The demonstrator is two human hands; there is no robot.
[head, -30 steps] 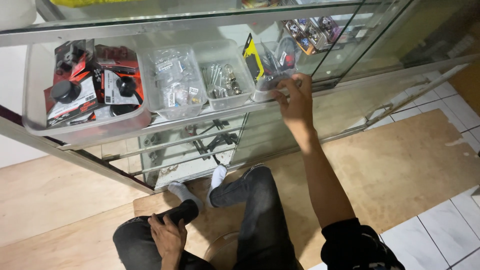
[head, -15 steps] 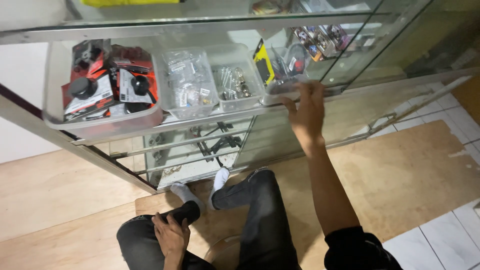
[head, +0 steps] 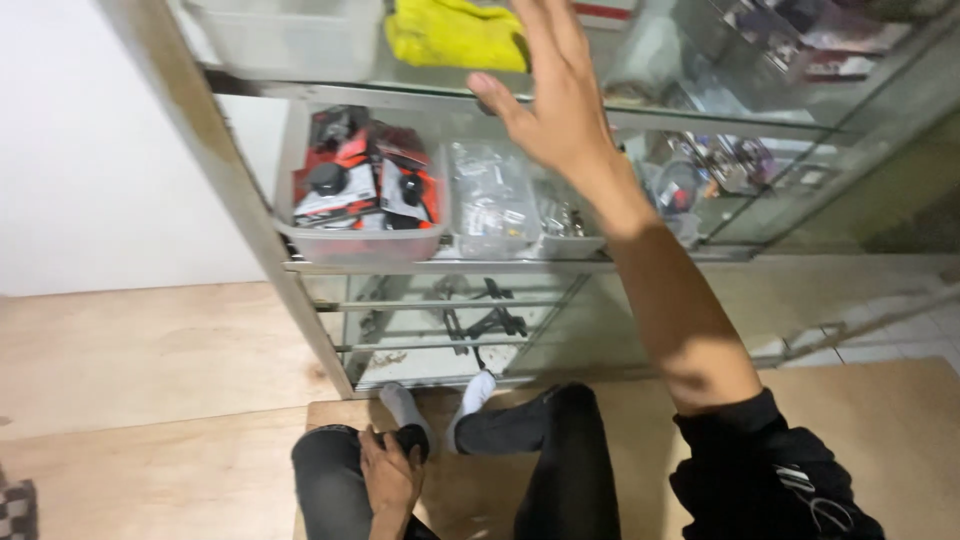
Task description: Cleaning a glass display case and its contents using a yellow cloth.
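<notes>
My right hand point(head: 555, 95) is raised with fingers spread and holds nothing. It sits in front of the edge of the upper glass shelf point(head: 330, 92), just right of a yellow cloth point(head: 455, 35) on that shelf. My left hand point(head: 388, 480) rests on my left knee, closed around a small black object point(head: 413, 440). On the middle shelf, below my right hand, stand a clear bin point(head: 360, 245) of red-and-black packaged items and a clear tub point(head: 492, 200) of small bagged parts.
I sit on a plywood floor point(head: 150, 350) facing a glass display cabinet with a metal frame post point(head: 250, 230) at its left. A pale bin point(head: 290, 40) stands on the upper shelf. Black tools point(head: 490, 320) lie on lower shelves. More packaged goods point(head: 740, 160) fill the right side.
My right hand left the small tub on the middle shelf and rose to the upper shelf, fingers opening. The view tilted up and closer. My left hand stayed on the knee.
</notes>
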